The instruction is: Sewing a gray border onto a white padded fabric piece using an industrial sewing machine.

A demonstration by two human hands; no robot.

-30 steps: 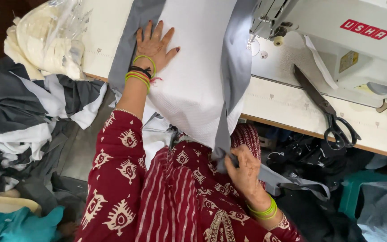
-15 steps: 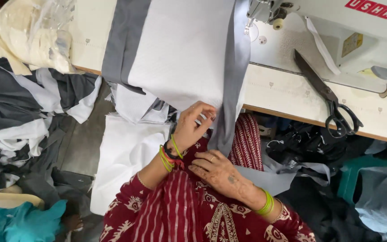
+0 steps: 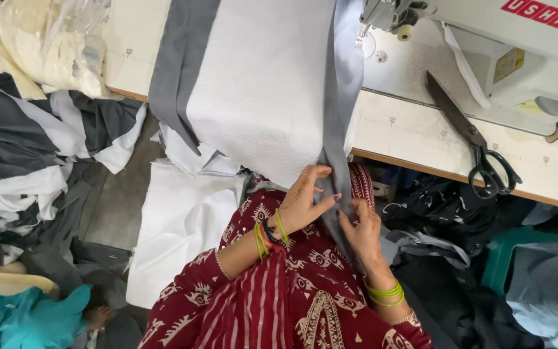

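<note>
Both hands meet at the table's edge: the left hand [image 3: 305,201], green bangles on its wrist, pinches the grey fabric strip [image 3: 342,97] between thumb and fingertips, while the right hand [image 3: 364,234] closes on the same strip just below, fingers curled round its edge. The strip hangs off the sewing table [image 3: 414,132] into the lap and runs up along the right side of a white textured fabric panel [image 3: 263,84] toward the needle end of the sewing machine [image 3: 485,45]. Judged from the grip, the step is lining up strip and panel; it goes best with both edges held flush, light even tension between the two hands, and no twist in the strip before it lies flat on the table. The grey cloth looks smooth, thin and limp, folding readily; the white panel appears quilted or waffle-woven, thicker and stiffer. A second, darker grey band [image 3: 179,71] borders the panel's left side. Black-handled tailor's scissors [image 3: 469,139] lie closed on the table, well apart from the hands. A heap of grey and white offcuts [image 3: 46,148] lies at the left, beside cream cloth in clear plastic [image 3: 46,45]
</note>
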